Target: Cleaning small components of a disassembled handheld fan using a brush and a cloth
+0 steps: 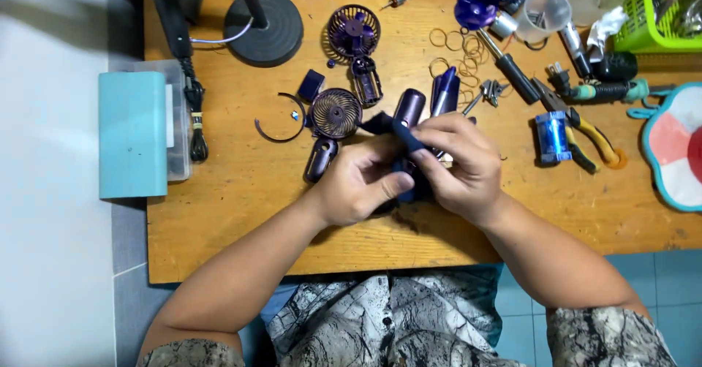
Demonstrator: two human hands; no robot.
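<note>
both hands meet over the middle of the wood table [241,191]. the left hand [358,184] and the right hand [461,164] pinch tight on one dark blue fan part [398,134], which sticks out from between the fingers at 11 o'clock. just past it at 12 o'clock lie two purple tubes [428,100]. a round fan grille [336,112] sits near, at 10 o'clock. yellow pliers [589,134] lie well apart at 3 o'clock. the near table edge is close, at 6 o'clock. bare wood shows at 8 o'clock and at 4 o'clock. a teal box [132,133] hangs off the table's left edge.
</note>
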